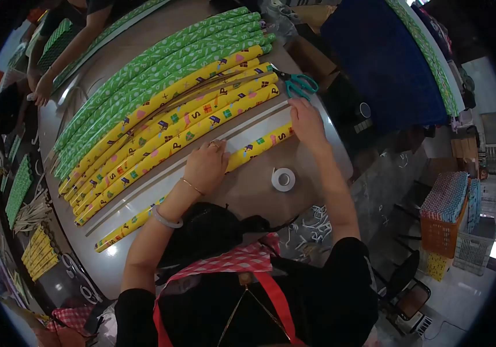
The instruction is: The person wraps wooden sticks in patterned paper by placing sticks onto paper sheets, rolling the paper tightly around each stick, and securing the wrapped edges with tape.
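A sheet of wrapping paper [259, 144] lies across the table in front of me, its yellow printed near edge turned up over the white side. Along the far part of the white side runs a thin grey-brown strip [155, 184]. My left hand [206, 165] rests palm down on the sheet, fingers laid over it and slightly bent. At the sheet's right end, my right hand [308, 122] lies over the paper with its fingers stretched toward the strip's tip. A roll of white tape [283, 179] lies flat on the near side, between my forearms.
Yellow rolls [202, 113] and green rolls [161, 55] lie side by side beyond the sheet. Teal-handled scissors [301, 85] sit at the table's right edge. Another person's hand [43, 89] is at the upper left. An orange crate [440, 234] stands at right.
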A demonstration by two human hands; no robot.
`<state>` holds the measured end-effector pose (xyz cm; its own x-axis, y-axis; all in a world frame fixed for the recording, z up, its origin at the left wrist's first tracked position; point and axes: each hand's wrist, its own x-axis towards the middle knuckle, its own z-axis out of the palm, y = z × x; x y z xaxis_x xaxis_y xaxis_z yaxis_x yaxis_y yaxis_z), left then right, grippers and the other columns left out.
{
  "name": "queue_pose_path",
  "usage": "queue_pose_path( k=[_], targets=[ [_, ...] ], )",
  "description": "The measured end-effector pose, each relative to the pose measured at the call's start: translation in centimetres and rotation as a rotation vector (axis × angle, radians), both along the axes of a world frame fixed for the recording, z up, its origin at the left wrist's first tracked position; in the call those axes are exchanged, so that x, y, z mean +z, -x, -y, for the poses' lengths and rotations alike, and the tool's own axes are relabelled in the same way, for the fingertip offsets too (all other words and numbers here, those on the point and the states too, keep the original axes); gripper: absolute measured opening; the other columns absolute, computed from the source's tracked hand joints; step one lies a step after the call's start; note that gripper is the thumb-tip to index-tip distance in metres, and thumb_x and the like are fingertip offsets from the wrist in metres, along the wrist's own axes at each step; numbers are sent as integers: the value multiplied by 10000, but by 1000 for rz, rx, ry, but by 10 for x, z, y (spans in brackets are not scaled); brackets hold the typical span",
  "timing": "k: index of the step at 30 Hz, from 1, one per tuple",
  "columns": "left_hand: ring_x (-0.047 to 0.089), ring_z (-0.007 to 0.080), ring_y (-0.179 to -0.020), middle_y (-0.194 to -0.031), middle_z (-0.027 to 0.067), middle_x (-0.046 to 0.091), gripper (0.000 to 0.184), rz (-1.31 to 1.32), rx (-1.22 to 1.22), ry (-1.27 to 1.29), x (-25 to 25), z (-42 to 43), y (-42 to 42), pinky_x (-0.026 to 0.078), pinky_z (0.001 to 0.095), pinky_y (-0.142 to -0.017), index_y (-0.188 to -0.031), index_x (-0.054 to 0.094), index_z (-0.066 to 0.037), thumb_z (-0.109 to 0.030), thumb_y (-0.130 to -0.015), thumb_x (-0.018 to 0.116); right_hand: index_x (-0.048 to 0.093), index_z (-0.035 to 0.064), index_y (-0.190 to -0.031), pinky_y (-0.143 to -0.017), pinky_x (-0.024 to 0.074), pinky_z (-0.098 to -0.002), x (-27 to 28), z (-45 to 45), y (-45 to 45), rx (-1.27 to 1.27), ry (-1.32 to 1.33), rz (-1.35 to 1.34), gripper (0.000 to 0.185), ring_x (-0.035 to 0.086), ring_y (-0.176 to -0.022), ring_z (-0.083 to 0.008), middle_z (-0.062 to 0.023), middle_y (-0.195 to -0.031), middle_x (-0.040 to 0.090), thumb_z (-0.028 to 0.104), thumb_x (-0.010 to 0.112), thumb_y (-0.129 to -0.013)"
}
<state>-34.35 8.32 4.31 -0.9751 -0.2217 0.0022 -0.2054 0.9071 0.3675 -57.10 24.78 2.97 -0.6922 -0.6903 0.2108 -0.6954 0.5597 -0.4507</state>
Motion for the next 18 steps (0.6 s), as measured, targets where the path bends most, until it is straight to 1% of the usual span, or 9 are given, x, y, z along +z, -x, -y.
queue_pose_path(
  k=[3, 6, 7, 8, 10, 11, 14, 16, 18],
  targets=[
    [545, 297, -931, -984, 144, 570, 330, 66, 14, -50, 9, 1, 1, 448, 381, -801, -1109, 543, 2, -224, -910, 407, 585, 55, -990, -826, 413, -418, -1, -3, 5, -1, 109, 74, 191, 549, -911, -325, -137, -1011, 581, 105, 465, -850],
    [559, 288, -933, -980, 151, 582, 350, 40, 8, -35, 5, 1, 4, 469, 389, -767, -1063, 543, 32, -249, -891, 424, 591, 70, -992, -803, 410, -398, 17, -14, 1, -83, 104, -3, 190, 555, -908, -309, -116, -1006, 591, 98, 477, -842],
    [559, 288, -933, -980, 151, 582, 350, 32, 26, -36, 6, 2, 5, 469, 389, -767, -1063, 543, 32, -249, -891, 424, 602, 48, -952, -754, 451, -355, 26, -18, -4, -86, 129, -29, 151, 584, -860, -307, -114, -935, 611, 90, 522, -831],
    [560, 293, -928, -968, 160, 580, 335, 24, 30, -36, 8, 2, 7, 470, 387, -770, -1042, 545, 34, -240, -889, 428, 602, 48, -952, -754, 451, -355, 34, -19, -13, -68, 127, -35, 151, 584, -860, -307, -114, -935, 611, 90, 522, -831],
    [564, 304, -916, -969, 180, 571, 292, 56, 61, -68, 11, 3, 11, 473, 383, -777, -991, 549, 30, -216, -882, 436, 614, 71, -937, -802, 428, -358, 44, -20, -33, 179, 106, -212, 144, 576, -924, -268, -87, -962, 615, 83, 554, -806],
    [564, 305, -916, -974, 179, 569, 286, 66, 56, -78, 12, 3, 13, 474, 381, -778, -983, 550, 27, -214, -881, 434, 624, 98, -941, -876, 386, -370, 34, -19, -40, 334, 135, -152, 164, 551, -991, -230, -51, -1026, 604, 91, 591, -781],
    [566, 304, -915, -975, 177, 563, 259, 91, 80, -86, 7, 5, 15, 476, 378, -781, -945, 559, 15, -202, -877, 435, 629, 103, -956, -919, 358, -384, 35, -9, -77, 530, 43, -130, 184, 531, -1030, -209, -25, -1083, 584, 126, 610, -775],
    [572, 306, -895, -962, 163, 567, 235, 65, 19, -18, -2, 6, 14, 480, 385, -765, -904, 572, 11, -186, -863, 450, 626, 108, -985, -950, 331, -392, 27, -7, -76, 545, 20, -102, 219, 518, -1051, -201, -9, -1109, 572, 159, 622, -772],
    [584, 301, -855, -927, 162, 575, 202, 23, 74, -72, 15, 6, 6, 483, 391, -752, -875, 582, 0, -166, -845, 471, 619, 107, -1001, -963, 327, -400, 33, -7, -77, 509, 12, -64, 236, 512, -1063, -203, -14, -1117, 570, 179, 623, -776]
  ],
)
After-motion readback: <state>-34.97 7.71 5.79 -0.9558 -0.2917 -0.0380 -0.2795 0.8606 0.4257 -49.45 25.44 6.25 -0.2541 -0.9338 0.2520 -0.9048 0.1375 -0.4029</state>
